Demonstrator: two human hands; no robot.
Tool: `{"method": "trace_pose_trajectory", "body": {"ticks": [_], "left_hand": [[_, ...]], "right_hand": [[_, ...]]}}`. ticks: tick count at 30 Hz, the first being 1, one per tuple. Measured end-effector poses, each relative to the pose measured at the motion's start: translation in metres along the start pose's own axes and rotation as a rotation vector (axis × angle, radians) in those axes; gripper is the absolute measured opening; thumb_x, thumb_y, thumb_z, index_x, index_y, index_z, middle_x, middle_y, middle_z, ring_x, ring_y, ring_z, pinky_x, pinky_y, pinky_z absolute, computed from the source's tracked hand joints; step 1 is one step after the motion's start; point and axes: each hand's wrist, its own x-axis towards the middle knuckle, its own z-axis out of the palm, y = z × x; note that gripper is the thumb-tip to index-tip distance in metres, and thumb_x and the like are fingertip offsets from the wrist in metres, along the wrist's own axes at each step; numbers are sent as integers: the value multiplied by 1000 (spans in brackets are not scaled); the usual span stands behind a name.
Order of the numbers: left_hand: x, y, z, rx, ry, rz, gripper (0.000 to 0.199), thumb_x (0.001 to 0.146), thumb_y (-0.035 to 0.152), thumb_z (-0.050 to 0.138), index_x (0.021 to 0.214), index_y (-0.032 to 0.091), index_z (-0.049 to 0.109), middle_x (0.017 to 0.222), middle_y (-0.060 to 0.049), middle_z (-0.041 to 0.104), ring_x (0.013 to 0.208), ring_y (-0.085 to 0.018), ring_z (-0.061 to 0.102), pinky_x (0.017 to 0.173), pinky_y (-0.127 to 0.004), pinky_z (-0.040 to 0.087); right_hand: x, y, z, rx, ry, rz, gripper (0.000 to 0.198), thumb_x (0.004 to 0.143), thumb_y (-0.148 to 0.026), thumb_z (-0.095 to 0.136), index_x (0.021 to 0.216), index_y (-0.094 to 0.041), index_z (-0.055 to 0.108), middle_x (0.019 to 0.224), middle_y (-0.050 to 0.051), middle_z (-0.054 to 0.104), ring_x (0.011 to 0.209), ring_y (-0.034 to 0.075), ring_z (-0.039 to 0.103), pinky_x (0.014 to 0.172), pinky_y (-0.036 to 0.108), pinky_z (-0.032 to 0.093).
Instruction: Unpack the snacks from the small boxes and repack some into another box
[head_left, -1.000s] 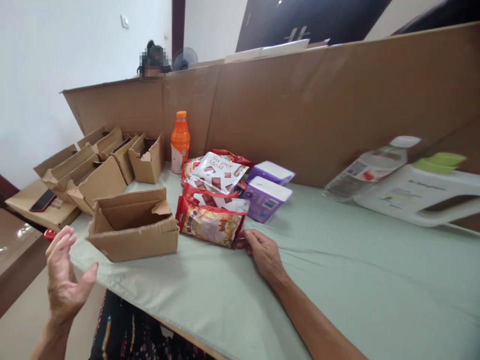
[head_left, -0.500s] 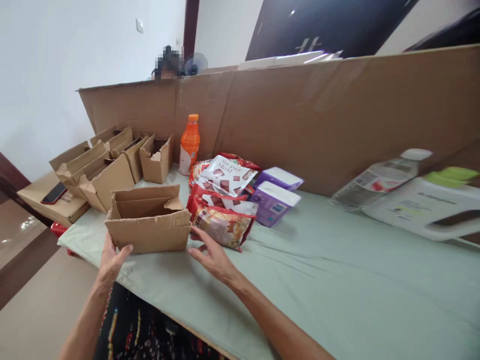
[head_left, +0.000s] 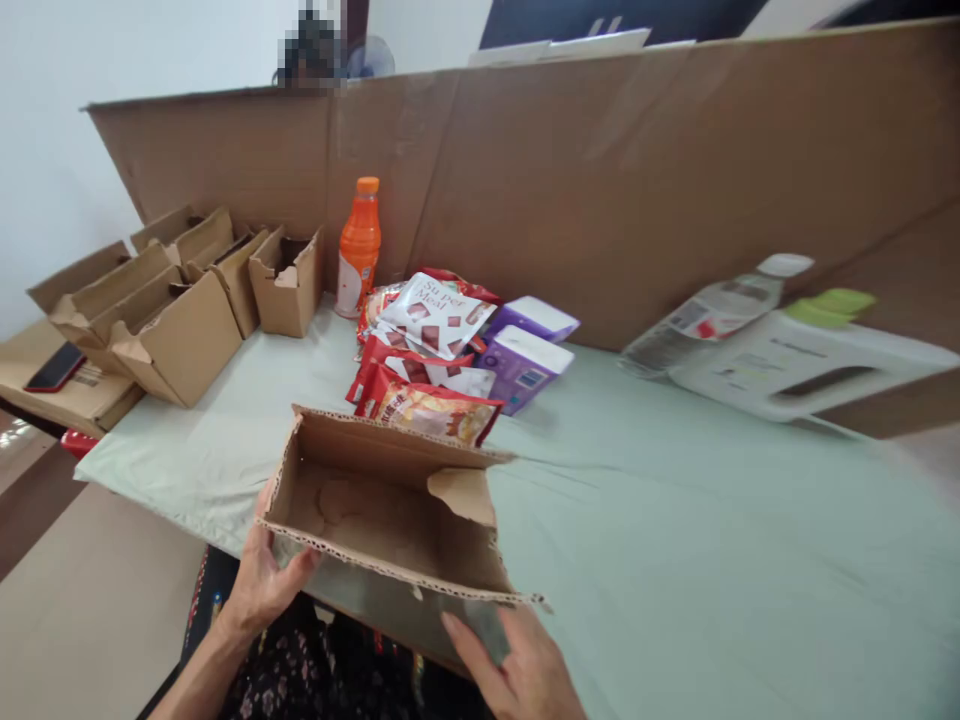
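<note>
An open-topped cardboard box (head_left: 375, 500) is at the near edge of the table, its inside facing up towards me and nothing in it. At its left end, my left hand (head_left: 262, 580) grips the corner, thumb in front and the other fingers partly hidden behind the wall. My right hand (head_left: 517, 660) is at the near right corner, fingers against the cardboard and thumb apart below the rim; it is slightly blurred. Just beyond the box lie red food packets (head_left: 435, 405) and a white packet (head_left: 435, 315) marked "Super Meal".
Several cardboard boxes (head_left: 180, 340) stand at the left, near a phone (head_left: 54, 368). Behind the packets are an orange bottle (head_left: 358, 250) and purple boxes (head_left: 525, 370). A clear bottle (head_left: 705, 315) and white jug (head_left: 810, 365) lean right, before a cardboard partition (head_left: 600, 180). A person sits beyond it.
The box has come towards me and to the right, and its opening now faces me more. Both hands have moved with it. The view has tipped downwards.
</note>
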Motion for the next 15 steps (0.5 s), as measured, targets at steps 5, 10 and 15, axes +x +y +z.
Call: {"method": "trace_pose_trajectory", "body": {"ticks": [5,10,15], "left_hand": [[7,-1,4,12,-78,42,75,84,54,73,149,24,48,137,-15,63,140,-38,51,120,-59,40],[-3,-5,-5,70,-55,103,77,88,51,69,155,24,43,140,-17,62,146,-40,45,119,-62,40],[-8,-18,-5,154,-65,104,70,87,42,70,151,22,51,144,-16,62,143,-42,49,117,-61,44]], "right_hand": [[0,-10,6,14,-21,85,29,95,-43,58,115,-25,70,99,10,77,87,30,75,77,43,64],[14,4,1,96,-69,74,32,93,-42,60,114,-24,74,96,11,79,101,33,75,87,43,64],[61,31,-40,149,-69,144,32,93,-47,59,107,-26,79,109,9,80,98,28,76,85,38,63]]}}
